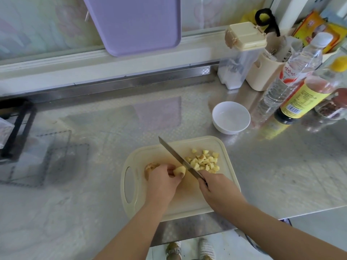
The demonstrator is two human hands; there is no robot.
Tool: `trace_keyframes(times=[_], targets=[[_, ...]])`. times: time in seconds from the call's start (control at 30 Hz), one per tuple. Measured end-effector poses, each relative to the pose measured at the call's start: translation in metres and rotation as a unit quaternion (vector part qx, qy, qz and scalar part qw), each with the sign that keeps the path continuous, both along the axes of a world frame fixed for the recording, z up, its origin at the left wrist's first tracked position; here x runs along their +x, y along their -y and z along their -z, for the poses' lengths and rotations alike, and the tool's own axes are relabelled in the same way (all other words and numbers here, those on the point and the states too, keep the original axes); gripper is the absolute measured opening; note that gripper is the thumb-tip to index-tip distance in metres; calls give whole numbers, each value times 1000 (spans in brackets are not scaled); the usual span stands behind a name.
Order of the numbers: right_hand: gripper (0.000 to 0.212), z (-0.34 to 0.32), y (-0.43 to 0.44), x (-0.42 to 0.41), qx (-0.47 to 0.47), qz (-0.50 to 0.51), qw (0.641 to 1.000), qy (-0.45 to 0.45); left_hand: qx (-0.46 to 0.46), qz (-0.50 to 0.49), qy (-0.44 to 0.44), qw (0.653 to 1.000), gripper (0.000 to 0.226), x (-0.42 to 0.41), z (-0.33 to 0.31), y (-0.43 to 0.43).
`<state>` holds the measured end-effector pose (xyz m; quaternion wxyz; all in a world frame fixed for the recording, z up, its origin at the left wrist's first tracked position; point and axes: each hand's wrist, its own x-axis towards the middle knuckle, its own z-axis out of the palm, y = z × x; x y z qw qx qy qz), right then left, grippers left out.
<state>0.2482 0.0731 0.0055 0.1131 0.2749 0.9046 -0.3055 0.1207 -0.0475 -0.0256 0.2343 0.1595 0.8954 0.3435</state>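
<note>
On the board [187,194], off its edges, left hand [161,182] pinches a chunk [179,170], right hand [216,186] grips the knife [174,154].

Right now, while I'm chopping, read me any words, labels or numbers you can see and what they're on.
Nothing reads clearly enough to quote.
Clear bottle: red characters on its label, too blurred.
Dark sauce bottle: yellow label, fine print and barcode, too small.
Orange box: red logo, blurred.
Knife, cutting board: no text visible.
</note>
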Motion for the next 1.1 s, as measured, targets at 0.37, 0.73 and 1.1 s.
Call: trace_keyframes(times=[0.37,0.73,1.1], targets=[[23,7,3,3,28,-28,999,12,25,-2,1,1000,22,2,1,3],[25,12,6,-16,35,-24,996,83,26,-9,-1,1000,25,5,3,3],[25,4,-2,2,-14,19,999,29,-9,7,6,1000,20,8,3,10]])
